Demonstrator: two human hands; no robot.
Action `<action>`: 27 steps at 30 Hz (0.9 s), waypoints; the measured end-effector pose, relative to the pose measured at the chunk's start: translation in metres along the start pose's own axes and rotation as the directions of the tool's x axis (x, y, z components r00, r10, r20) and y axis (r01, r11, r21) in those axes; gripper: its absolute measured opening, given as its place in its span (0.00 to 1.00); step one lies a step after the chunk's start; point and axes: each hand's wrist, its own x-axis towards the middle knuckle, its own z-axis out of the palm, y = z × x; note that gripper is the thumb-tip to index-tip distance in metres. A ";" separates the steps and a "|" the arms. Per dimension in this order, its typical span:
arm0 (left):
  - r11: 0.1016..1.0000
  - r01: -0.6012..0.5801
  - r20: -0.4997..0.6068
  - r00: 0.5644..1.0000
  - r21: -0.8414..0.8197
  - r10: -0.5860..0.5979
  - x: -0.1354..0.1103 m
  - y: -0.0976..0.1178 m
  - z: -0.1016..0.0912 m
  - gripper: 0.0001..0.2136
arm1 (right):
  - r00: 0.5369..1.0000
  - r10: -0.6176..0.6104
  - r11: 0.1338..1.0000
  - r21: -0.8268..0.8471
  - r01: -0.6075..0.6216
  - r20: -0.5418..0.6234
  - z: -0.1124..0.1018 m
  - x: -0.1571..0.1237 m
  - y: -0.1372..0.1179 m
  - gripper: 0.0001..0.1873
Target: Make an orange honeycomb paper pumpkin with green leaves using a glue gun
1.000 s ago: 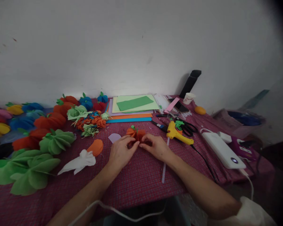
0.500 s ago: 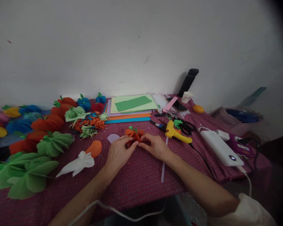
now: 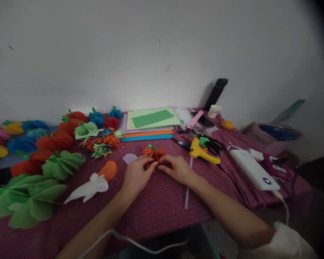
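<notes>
An orange paper pumpkin [image 3: 154, 153] with a small green stem and leaf sits at the middle of the table, its folds fanned out. My left hand [image 3: 136, 174] pinches its near left side between thumb and fingers. From the right, my right hand [image 3: 176, 168] grips the near right folds, fingertips close to the left thumb. The pumpkin's lower part is hidden behind my fingers. Left of my left hand lie a lilac paper piece [image 3: 129, 158], orange paper discs [image 3: 108, 170] and a crumpled white tissue [image 3: 91, 187]. A lilac strip [image 3: 187, 198] passes under my right wrist.
Several finished paper pumpkins [image 3: 55, 141] crowd the left side, beside paper shreds [image 3: 105, 140]. Coloured sheets [image 3: 152, 118] are stacked at the back. On the right are a yellow glue gun [image 3: 202, 154] with a cord, black-handled scissors [image 3: 215, 145], a paper cup [image 3: 214, 111] and a white power bank [image 3: 255, 169].
My fingertips have shifted very slightly on the near folds of the orange paper pumpkin. Everything else stays where it was.
</notes>
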 end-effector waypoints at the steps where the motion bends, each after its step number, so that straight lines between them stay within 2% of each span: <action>1: 1.000 0.000 -0.004 1.000 0.000 0.000 0.000 0.000 0.000 0.08 | 1.000 0.006 1.000 -0.006 -0.006 -0.002 0.000 0.000 0.000 0.07; 7: 0.999 0.021 -0.026 0.999 0.027 -0.020 -0.001 0.000 0.001 0.08 | 1.000 0.000 1.000 -0.013 0.000 -0.001 -0.004 -0.001 -0.002 0.07; 16: 0.997 0.036 -0.050 0.998 0.066 -0.033 -0.002 0.000 -0.001 0.08 | 0.999 -0.008 0.998 0.069 0.010 -0.031 -0.004 0.001 0.002 0.07; 22: 0.997 0.023 -0.022 1.000 0.072 -0.021 -0.003 0.002 0.000 0.08 | 0.999 0.036 0.999 0.016 -0.036 -0.034 -0.001 0.001 0.003 0.11; 27: 0.997 0.013 -0.027 1.000 0.078 -0.010 -0.002 0.003 0.000 0.08 | 0.999 0.031 0.999 -0.023 -0.032 -0.021 -0.003 0.001 0.001 0.09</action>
